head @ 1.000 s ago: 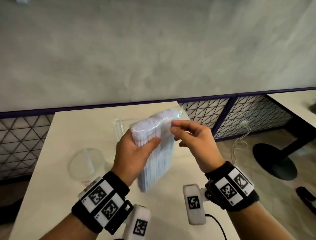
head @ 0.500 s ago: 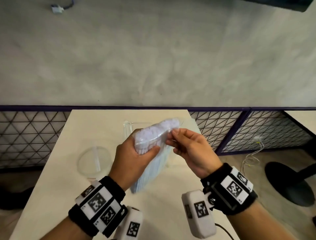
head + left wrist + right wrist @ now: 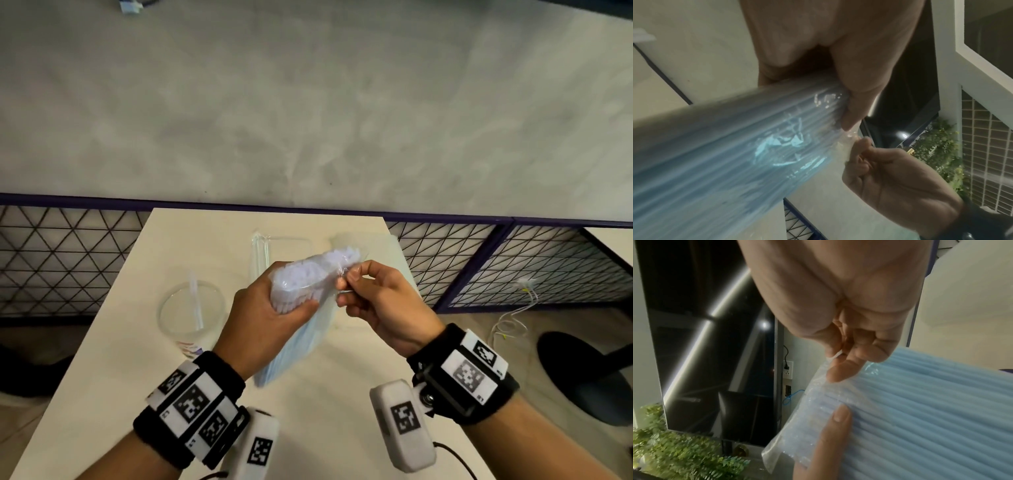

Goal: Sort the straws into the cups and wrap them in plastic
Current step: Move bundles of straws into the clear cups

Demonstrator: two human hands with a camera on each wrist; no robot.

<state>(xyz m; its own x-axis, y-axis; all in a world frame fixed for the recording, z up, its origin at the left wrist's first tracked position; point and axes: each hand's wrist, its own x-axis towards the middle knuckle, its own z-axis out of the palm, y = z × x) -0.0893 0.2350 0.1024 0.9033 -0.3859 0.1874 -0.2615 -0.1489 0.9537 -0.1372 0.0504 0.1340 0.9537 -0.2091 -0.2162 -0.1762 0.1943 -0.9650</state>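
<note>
A clear plastic pack of pale blue straws point(image 3: 301, 329) is held up over the table, open end away from me. My left hand point(image 3: 270, 318) grips the pack near its top, thumb across the front point(image 3: 830, 426). My right hand point(image 3: 363, 291) pinches the loose plastic edge of the pack point(image 3: 824, 368) between thumb and forefinger; the same pinch shows in the left wrist view point(image 3: 855, 146). A clear cup point(image 3: 191, 311) with one white straw point(image 3: 196, 301) in it stands on the table to the left of my hands.
The cream table point(image 3: 342, 394) is narrow, its right edge close to my right wrist. A clear plastic sleeve point(image 3: 270, 246) and a sheet of plastic point(image 3: 370, 240) lie at the far end. Black mesh fencing point(image 3: 513, 267) and a dark table base point(image 3: 589, 373) stand on the right.
The view has tilted down and shifted, so the hands sit lower in frame. My right fingers have closed from reaching at the pack's top to pinching its plastic edge. The left hand's grip is unchanged.
</note>
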